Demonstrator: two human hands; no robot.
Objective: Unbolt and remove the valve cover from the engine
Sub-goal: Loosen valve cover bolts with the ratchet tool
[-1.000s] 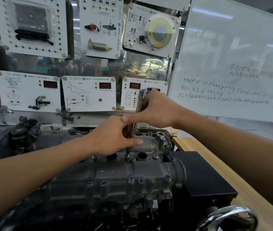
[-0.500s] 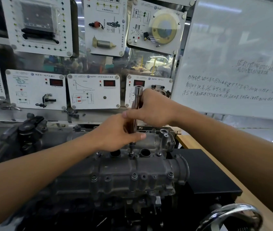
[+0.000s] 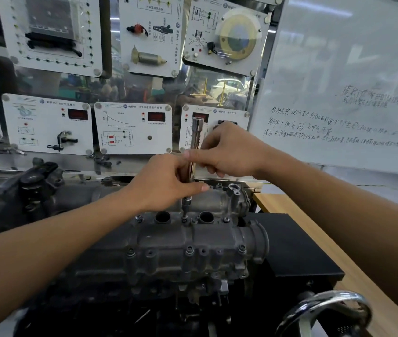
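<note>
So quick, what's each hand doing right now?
Left hand: grips the socket driver low on its shaft.
Right hand: pinches the same driver higher up.

Two hands (image 3: pixel 166 184) (image 3: pixel 229 152), one socket driver (image 3: pixel 196 132), one valve cover (image 3: pixel 181 242), one whiteboard (image 3: pixel 343 69).

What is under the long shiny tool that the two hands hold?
The tool stands tip-down on the grey valve cover, between two round holes. Its socket end covers the bolt head, so that cannot be seen.
</note>
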